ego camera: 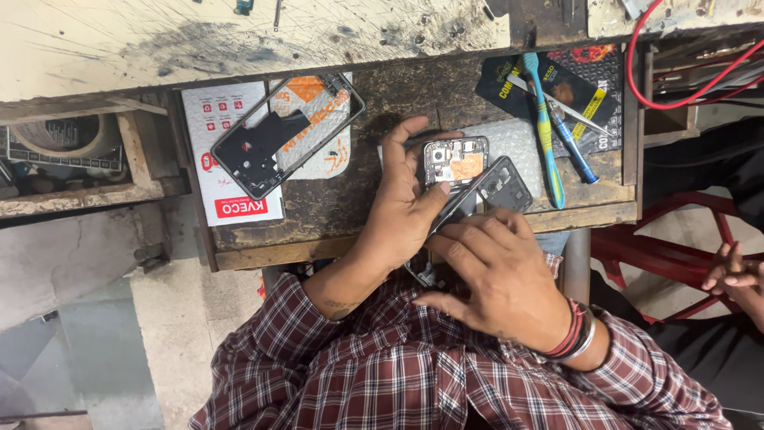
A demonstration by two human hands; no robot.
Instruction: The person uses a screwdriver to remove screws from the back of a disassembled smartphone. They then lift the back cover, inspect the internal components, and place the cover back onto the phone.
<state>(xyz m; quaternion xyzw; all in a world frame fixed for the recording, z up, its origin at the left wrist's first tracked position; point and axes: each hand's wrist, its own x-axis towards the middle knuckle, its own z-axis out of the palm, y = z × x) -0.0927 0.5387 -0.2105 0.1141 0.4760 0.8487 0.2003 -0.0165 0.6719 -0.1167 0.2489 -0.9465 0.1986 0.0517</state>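
My left hand grips an opened phone body, its circuit board and copper patch facing up. My right hand holds the dark back frame of the phone, tilted up off the body, with fingers pressed along its lower edge. Both hands work over the front edge of a worn wooden bench. A second empty phone frame lies on white packets to the left of my hands.
A blue-green toothbrush, a blue-handled screwdriver and tweezers lie on a black packet at right. A red cable loops at top right. A tape roll sits in a tray at left. Another person's hands show at the right edge.
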